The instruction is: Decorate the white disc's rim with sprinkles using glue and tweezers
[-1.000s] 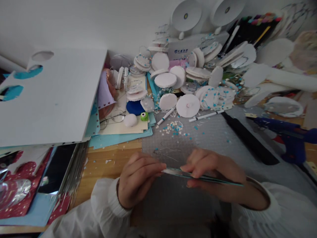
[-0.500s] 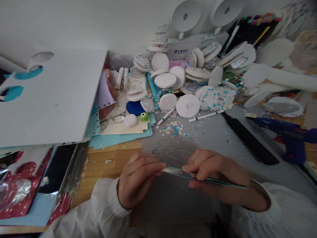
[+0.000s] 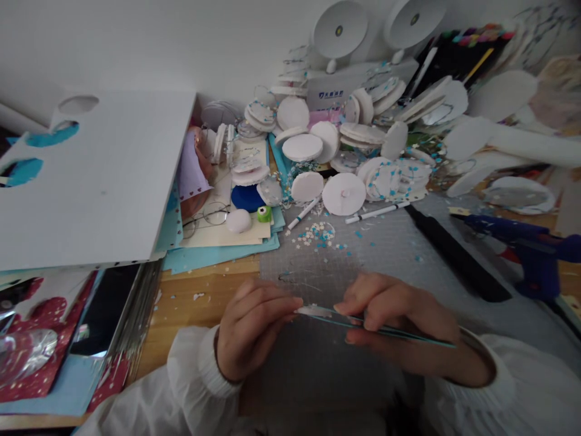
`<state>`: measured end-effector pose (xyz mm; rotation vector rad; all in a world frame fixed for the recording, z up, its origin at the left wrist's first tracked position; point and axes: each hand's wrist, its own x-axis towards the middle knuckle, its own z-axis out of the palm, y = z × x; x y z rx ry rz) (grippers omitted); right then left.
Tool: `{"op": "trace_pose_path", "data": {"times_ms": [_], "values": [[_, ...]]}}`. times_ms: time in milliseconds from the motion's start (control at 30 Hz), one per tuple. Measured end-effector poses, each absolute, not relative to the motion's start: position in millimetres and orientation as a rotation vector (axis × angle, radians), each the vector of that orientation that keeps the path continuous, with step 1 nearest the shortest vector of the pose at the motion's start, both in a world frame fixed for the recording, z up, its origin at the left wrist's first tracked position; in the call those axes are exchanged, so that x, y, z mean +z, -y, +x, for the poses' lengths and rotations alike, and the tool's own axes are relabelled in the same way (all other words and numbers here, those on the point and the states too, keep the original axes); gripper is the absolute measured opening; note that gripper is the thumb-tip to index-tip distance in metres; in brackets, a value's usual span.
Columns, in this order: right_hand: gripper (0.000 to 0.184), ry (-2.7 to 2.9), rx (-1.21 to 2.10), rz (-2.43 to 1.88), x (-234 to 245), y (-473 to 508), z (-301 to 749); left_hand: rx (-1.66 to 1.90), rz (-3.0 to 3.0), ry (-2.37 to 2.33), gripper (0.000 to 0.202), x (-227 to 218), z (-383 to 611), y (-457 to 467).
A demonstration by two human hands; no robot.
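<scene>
My right hand grips a thin teal-edged card, seen almost edge-on, with fingers above it and fingers below. A small white piece shows at the card's left end. Between thumb and fingertips, my left hand pinches that white piece's outer tip. Whether the piece is fixed to the card or lies between two layers, I cannot tell. Both hands are above the grey cutting mat. Just beyond them lies a bent thin wire.
White foam discs crowd the back. Tiny blue and white stars are scattered before them, near white pens and a green punch. A black bar and blue glue gun lie right; a large white board stands left.
Almost nothing differs. The white piece and my left fingertips have shifted very slightly left; my right hand keeps its grip on the card.
</scene>
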<state>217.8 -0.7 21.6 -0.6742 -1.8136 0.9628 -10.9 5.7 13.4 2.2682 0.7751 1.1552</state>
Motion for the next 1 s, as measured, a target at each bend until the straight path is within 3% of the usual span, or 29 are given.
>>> {"op": "trace_pose_path", "data": {"times_ms": [800,1000], "values": [[0.020,1.710,1.062,-0.727,20.6,0.2,217.9,1.151,2.283,-0.804,0.022,11.9,-12.1,-5.3],[0.008,1.490,1.120,-0.801,20.5,-3.3,223.1,1.160,2.282,-0.889,0.024,9.6,-12.7,-3.9]]}}
